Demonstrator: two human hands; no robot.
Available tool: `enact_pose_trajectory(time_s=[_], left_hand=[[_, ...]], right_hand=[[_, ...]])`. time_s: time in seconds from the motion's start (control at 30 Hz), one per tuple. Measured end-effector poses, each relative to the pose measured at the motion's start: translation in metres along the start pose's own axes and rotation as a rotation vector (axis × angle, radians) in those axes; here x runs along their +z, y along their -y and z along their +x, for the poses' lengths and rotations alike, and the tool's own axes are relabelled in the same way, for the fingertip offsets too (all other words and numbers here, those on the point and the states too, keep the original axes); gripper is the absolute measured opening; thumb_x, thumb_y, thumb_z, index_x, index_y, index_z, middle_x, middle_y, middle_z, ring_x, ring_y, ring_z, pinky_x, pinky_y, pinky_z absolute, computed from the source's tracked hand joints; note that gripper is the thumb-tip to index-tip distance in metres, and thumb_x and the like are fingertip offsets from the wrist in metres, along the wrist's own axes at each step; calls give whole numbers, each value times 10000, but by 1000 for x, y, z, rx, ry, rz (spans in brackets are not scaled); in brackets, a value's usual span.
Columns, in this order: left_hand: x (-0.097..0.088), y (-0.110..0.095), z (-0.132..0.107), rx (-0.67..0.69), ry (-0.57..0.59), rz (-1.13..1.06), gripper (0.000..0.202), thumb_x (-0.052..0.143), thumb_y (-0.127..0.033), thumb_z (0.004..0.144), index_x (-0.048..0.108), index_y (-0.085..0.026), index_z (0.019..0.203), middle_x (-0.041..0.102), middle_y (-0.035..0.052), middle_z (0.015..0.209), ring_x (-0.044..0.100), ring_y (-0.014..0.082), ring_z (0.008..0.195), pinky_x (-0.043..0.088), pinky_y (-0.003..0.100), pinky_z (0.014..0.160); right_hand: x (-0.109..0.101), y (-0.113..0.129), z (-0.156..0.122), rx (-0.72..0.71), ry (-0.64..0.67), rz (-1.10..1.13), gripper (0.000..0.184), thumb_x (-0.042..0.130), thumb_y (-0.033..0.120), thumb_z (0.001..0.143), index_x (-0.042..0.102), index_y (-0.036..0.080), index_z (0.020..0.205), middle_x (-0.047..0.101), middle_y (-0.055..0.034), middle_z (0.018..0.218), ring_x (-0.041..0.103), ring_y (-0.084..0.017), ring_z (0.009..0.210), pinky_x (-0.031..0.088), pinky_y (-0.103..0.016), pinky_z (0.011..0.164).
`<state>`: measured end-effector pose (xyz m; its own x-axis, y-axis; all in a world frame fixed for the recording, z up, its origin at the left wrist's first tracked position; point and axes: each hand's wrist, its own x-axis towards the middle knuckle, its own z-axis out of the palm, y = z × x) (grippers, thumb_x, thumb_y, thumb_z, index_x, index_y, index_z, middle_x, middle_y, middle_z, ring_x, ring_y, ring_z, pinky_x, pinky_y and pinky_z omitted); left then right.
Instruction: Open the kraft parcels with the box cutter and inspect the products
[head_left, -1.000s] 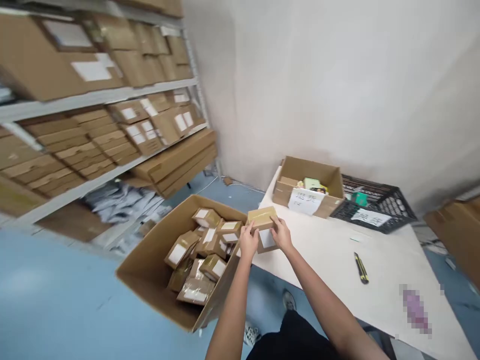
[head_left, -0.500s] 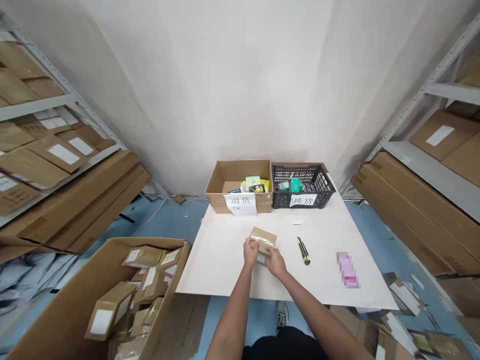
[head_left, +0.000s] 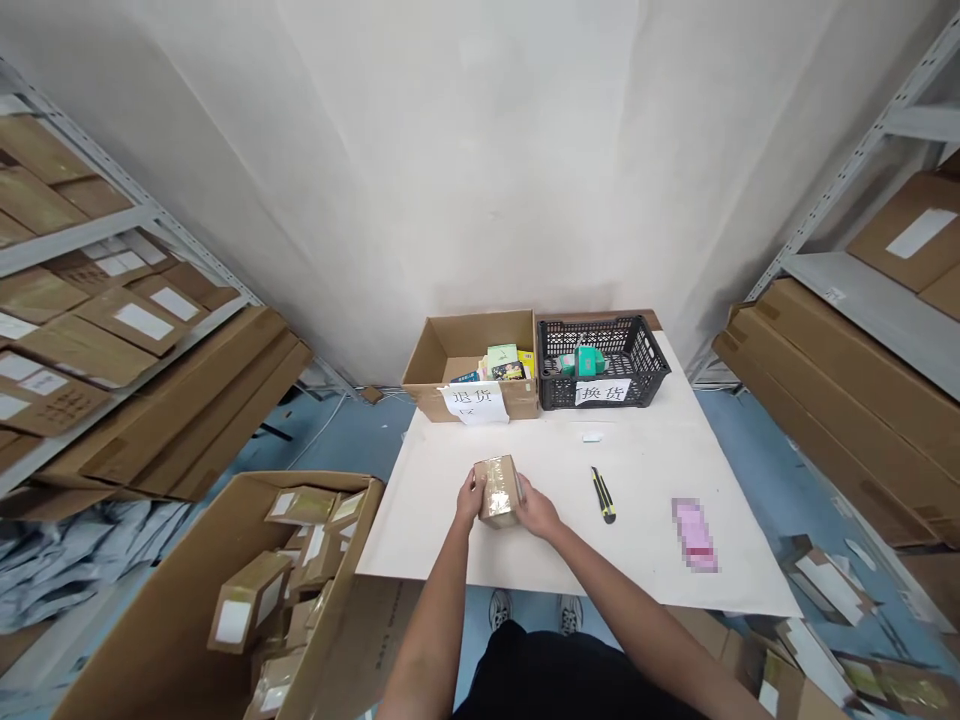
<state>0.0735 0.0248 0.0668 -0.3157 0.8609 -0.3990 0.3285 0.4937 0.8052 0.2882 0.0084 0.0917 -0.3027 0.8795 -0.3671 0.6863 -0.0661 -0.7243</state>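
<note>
A small taped cardboard box (head_left: pixel 498 487) is held between my two hands above the front part of the white table (head_left: pixel 420 500). My left hand (head_left: pixel 470 496) grips its left side, fingers closed against the cardboard. On the opposite side my right hand (head_left: pixel 537 508) presses against the box. Shiny clear tape covers the face turned up. To the right of my hands lies a black and yellow box cutter (head_left: pixel 603 495). A small white piece (head_left: pixel 592 438) sits farther back, near the crate.
At the table's back stand an open carton (head_left: pixel 420 385) with small packets and a black plastic crate (head_left: pixel 547 392) holding green boxes. A blurred pink item (head_left: pixel 695 535) lies at right. A large carton (head_left: pixel 150 610) of parcels stands at left; shelves (head_left: pixel 82 240) flank both sides.
The box has been turned in my hands, so its taped face now points up and lies squarer to me. Both hands shifted slightly left and now hold opposite sides.
</note>
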Motion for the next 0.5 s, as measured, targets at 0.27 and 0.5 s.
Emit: enact_pose_trajectory(time_s=[0.27, 0.5], left_hand=[[-6, -22, 8, 34, 254, 2, 774, 724, -424, 864, 439, -254, 1563, 653, 133, 1452, 700, 262, 1192, 578, 393, 989], [-5, -13, 7, 391, 98, -170, 295, 601, -387, 906, 712, -230, 1129, 652, 95, 1435, 664, 242, 1259, 516, 391, 1105]], right_hand=[[0, 17, 32, 137, -55, 65, 863, 532, 283, 966, 90, 252, 1706, 641, -132, 1408, 665, -273, 1241, 473, -358, 1019], [10, 27, 21, 85, -283, -19, 716, 555, 212, 934, 331, 251, 1613, 608, -126, 1444, 680, -262, 1193, 505, -336, 980]])
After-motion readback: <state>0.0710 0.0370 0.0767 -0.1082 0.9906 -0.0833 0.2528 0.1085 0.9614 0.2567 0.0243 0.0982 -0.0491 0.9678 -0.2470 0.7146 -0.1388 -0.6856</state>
